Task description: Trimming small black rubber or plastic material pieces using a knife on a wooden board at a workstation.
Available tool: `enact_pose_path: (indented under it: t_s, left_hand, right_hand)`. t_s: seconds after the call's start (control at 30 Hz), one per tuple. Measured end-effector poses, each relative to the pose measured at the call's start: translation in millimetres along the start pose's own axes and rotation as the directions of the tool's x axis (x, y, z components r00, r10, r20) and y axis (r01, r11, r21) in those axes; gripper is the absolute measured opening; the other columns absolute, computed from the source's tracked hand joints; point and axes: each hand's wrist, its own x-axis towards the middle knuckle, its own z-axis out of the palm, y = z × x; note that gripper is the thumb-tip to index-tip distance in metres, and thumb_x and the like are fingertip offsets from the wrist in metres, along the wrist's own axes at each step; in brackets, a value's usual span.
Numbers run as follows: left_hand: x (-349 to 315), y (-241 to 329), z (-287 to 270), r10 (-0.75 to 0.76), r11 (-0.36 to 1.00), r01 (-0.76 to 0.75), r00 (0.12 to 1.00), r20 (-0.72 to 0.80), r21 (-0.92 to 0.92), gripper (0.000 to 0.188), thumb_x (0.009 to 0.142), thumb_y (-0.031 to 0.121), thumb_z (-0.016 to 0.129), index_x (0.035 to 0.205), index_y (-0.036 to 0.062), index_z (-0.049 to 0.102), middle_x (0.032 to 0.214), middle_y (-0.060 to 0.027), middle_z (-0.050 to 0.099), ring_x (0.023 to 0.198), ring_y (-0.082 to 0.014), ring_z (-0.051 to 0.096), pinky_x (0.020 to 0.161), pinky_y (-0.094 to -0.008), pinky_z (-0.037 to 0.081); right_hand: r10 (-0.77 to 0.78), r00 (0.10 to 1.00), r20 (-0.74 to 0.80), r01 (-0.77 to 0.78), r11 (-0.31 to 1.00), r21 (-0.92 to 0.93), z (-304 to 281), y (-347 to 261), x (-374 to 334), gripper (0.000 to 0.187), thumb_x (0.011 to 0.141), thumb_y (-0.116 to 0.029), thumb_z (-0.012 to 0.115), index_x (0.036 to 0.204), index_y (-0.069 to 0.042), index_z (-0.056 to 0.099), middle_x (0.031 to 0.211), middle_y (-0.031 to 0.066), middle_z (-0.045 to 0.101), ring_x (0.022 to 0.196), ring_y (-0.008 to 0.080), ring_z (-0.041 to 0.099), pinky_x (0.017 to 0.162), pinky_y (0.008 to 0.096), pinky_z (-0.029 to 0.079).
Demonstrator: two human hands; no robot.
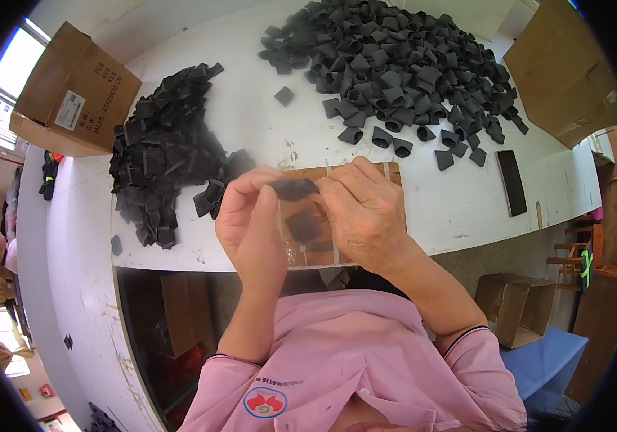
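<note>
Between my two hands is a small black sleeve-like piece (294,189), held just above a brown board. My left hand (249,219) pinches its left end with thumb and fingers, partly smeared by motion. At its right end, the fingers of my right hand (363,210) are closed on it; the fingertips are partly hidden. Below them, the brown taped board (393,173) lies at the table's front edge. A flat dark square (302,225) shows on the board, under the held piece.
A large heap of black tube-shaped pieces (395,68) covers the back right of the white table (251,86). Another heap of flatter black pieces (157,155) lies at the left. Cardboard boxes (99,86) stand at both sides, and a dark phone (511,183) lies at the right.
</note>
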Motion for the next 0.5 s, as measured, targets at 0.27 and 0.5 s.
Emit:
enact_pose_path:
  t_s: [0.27, 0.5]
  left_hand:
    - [-7, -25, -31, -0.073, 0.879, 0.016, 0.992, 0.103, 0.477, 0.033, 0.080, 0.009, 0.059, 0.109, -0.0027, 0.049, 0.092, -0.0065, 0.056, 0.074, -0.0065, 0.050, 0.065, -0.0208, 0.042]
    - [-31, -88, -81, -0.150, 0.172, -0.204, 0.962, 0.230, 0.964, 0.022, 0.073, 0.004, 0.061, 0.092, -0.0020, 0.053, 0.084, -0.0099, 0.052, 0.067, -0.0166, 0.048, 0.060, -0.0272, 0.042]
  right_hand:
    - [0.620, 0.743, 0.250, -0.595, 0.443, 0.671, -39, 44, 41, 0.023, 0.086, -0.021, 0.052, 0.088, 0.001, 0.060, 0.068, 0.0008, 0.055, 0.058, 0.0061, 0.046, 0.048, 0.0199, 0.036]
    - [0.623, 0.607, 0.492, -0.793, 0.441, 0.420, 4, 18, -48, 0.026, 0.082, -0.022, 0.055, 0.078, 0.003, 0.060, 0.063, 0.0081, 0.056, 0.055, 0.0130, 0.051, 0.053, 0.0269, 0.041]
